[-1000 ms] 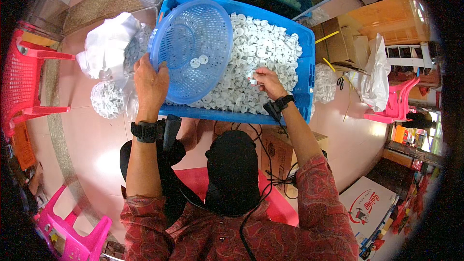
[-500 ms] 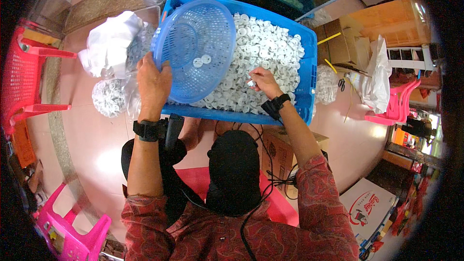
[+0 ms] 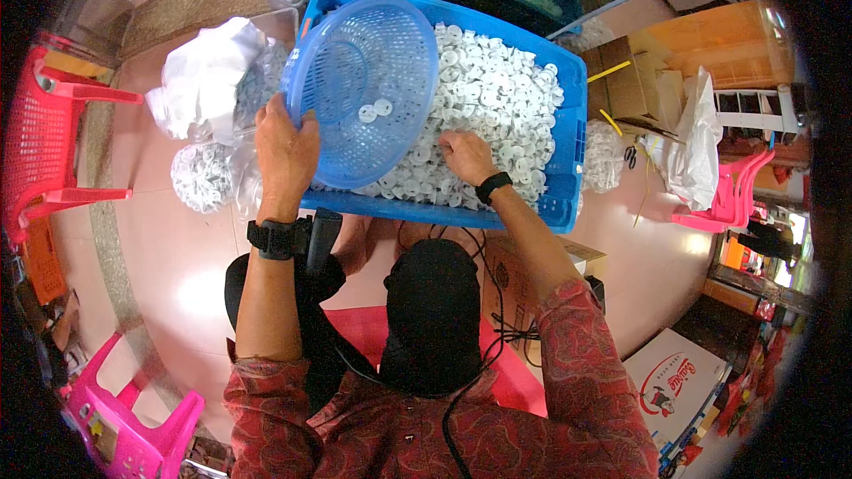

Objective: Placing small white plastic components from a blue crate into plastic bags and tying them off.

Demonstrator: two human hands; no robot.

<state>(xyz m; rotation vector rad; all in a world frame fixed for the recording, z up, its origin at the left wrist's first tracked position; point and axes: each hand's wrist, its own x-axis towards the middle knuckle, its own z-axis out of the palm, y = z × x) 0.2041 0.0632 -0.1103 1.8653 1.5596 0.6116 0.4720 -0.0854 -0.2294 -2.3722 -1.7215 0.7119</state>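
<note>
My left hand [image 3: 286,153] grips the near-left rim of a round blue plastic basket [image 3: 352,146] with slotted walls. The basket is tilted over the left part of a large blue plastic tub [image 3: 568,146]. Two small round white discs [image 3: 383,107] lie inside it. A deep heap of small round white plastic pieces [image 3: 497,75] fills the tub. Right of the basket, my right hand [image 3: 468,158] is down at the heap with its fingers curled together. Whatever is in its fingertips is hidden from this view.
White bags [image 3: 213,75] and a clear bag of white pieces [image 3: 200,179] lie left of the tub. On the right are another filled bag [image 3: 602,158], scissors [image 3: 630,156], a cardboard box [image 3: 621,80] and pink stools [image 3: 732,191]. A red chair [image 3: 40,142] stands far left.
My right hand has moved left and turned down onto the heap; the white piece seen in its fingers before no longer shows. My left hand keeps hold of the basket.
</note>
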